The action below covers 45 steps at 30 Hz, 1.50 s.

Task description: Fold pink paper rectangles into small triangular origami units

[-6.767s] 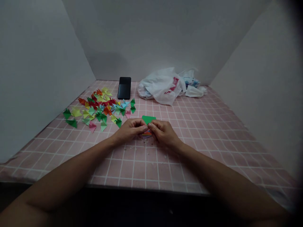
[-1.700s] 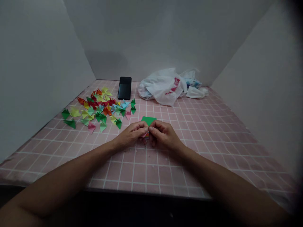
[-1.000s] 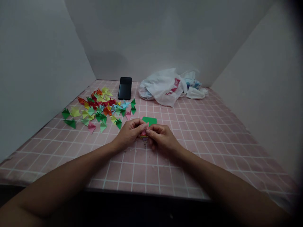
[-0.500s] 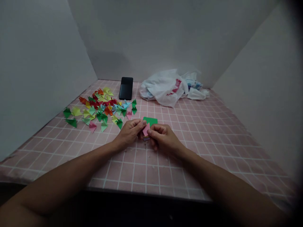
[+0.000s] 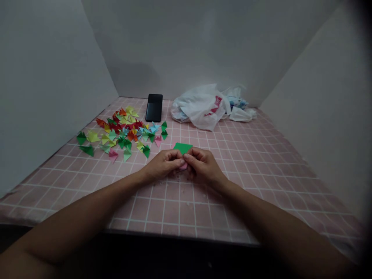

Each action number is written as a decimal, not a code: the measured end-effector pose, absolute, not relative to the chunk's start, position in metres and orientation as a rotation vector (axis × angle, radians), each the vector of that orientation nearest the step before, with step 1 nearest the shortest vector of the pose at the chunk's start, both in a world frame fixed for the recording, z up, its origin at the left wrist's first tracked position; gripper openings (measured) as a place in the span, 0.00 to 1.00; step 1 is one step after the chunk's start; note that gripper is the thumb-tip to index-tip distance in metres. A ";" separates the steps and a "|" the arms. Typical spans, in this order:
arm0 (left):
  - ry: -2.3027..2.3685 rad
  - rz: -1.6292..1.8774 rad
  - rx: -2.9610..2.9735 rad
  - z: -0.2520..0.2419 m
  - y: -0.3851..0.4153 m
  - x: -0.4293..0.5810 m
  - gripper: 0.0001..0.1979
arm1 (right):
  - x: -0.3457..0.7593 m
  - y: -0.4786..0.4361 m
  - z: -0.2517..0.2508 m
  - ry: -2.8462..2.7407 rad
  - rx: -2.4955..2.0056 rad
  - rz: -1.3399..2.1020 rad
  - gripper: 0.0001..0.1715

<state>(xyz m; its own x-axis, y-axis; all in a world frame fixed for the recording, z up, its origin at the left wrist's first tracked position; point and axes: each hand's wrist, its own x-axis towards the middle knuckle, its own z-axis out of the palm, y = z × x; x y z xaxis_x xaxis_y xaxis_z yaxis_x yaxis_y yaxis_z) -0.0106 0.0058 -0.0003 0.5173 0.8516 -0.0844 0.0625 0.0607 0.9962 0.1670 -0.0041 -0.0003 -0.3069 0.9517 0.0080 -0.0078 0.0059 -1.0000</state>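
Note:
My left hand [image 5: 164,162] and my right hand [image 5: 205,166] meet near the middle of the table, thumbs close together. Both pinch a small pink paper piece [image 5: 183,166], mostly hidden by the fingers. Just behind the fingertips lies a green paper sheet [image 5: 183,147], with a bit of pink showing at its left edge. To the left, several folded paper pieces [image 5: 132,134] in red, orange, yellow, green, blue and pink are spread out.
A black phone [image 5: 154,108] lies at the back of the pink checked table [image 5: 261,178]. Right of it sit a crumpled white plastic bag [image 5: 200,106] and another bag [image 5: 242,114]. Pale walls enclose the table at the back and sides.
My left hand has moved slightly right and the fingertips of both hands have come together. The pink paper, plainly visible between them before, is now mostly covered.

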 end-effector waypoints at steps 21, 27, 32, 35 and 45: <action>0.863 0.924 1.457 -0.003 0.013 -0.011 0.11 | 0.170 0.002 -0.007 -1.558 -0.985 1.246 0.13; 0.855 0.991 1.524 -0.007 0.014 -0.010 0.11 | 0.172 0.002 -0.004 -1.761 -1.055 0.885 0.10; 0.881 1.013 1.549 -0.006 0.014 -0.011 0.10 | 0.170 0.000 -0.007 -1.706 -1.005 0.956 0.05; 0.915 1.039 1.565 -0.004 0.013 -0.012 0.09 | 0.170 0.000 -0.009 -1.683 -0.960 0.997 0.04; 0.913 1.135 1.549 -0.004 0.013 -0.011 0.10 | 0.170 0.000 -0.005 -1.732 -1.009 0.876 0.03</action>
<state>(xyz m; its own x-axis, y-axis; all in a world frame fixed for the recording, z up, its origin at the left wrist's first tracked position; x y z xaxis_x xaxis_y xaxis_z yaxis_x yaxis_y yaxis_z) -0.0109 0.0132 -0.0041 0.2829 0.9314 0.2289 0.0241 -0.2455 0.9691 0.1697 -0.0002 -0.0050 -0.2424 0.9031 0.3544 0.2494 0.4110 -0.8769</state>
